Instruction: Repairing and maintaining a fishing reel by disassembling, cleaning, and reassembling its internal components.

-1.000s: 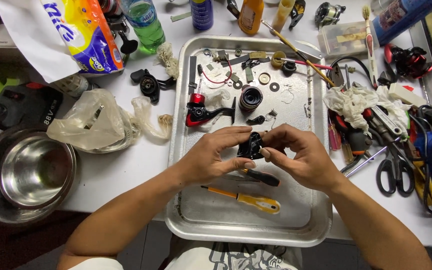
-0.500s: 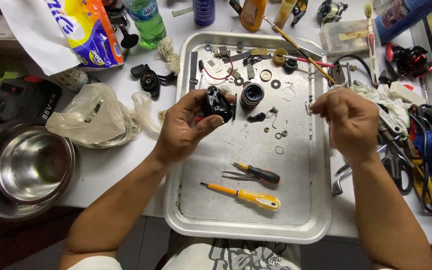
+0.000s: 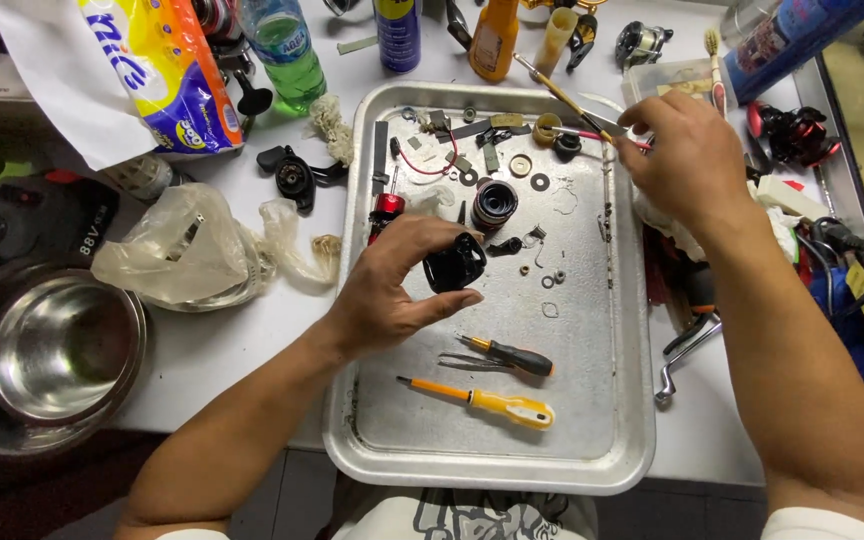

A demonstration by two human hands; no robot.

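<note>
My left hand (image 3: 402, 290) holds a small black reel body (image 3: 455, 266) between thumb and fingers, low over the middle of a metal tray (image 3: 592, 400). My right hand (image 3: 687, 160) reaches to the tray's upper right corner, fingers closed around a thin stick-like tool (image 3: 567, 100) that lies across the rim. Small loose parts sit in the tray: a black spool (image 3: 493, 204), washers (image 3: 540, 182), tiny screws (image 3: 552, 278). A black-handled screwdriver (image 3: 512, 355) and a yellow-handled screwdriver (image 3: 482, 400) lie in the tray's near half.
A steel bowl (image 3: 52, 350) sits at the left, a crumpled plastic bag (image 3: 182, 250) beside it. Bottles (image 3: 287, 45) and a spray can (image 3: 397, 30) stand along the back. Tools, a red reel (image 3: 792, 130) and cables crowd the right side.
My hands have parted: the left keeps the black reel body and has lowered to the tray's middle, and the right has gone to the upper right corner and taken hold of the thin tool.
</note>
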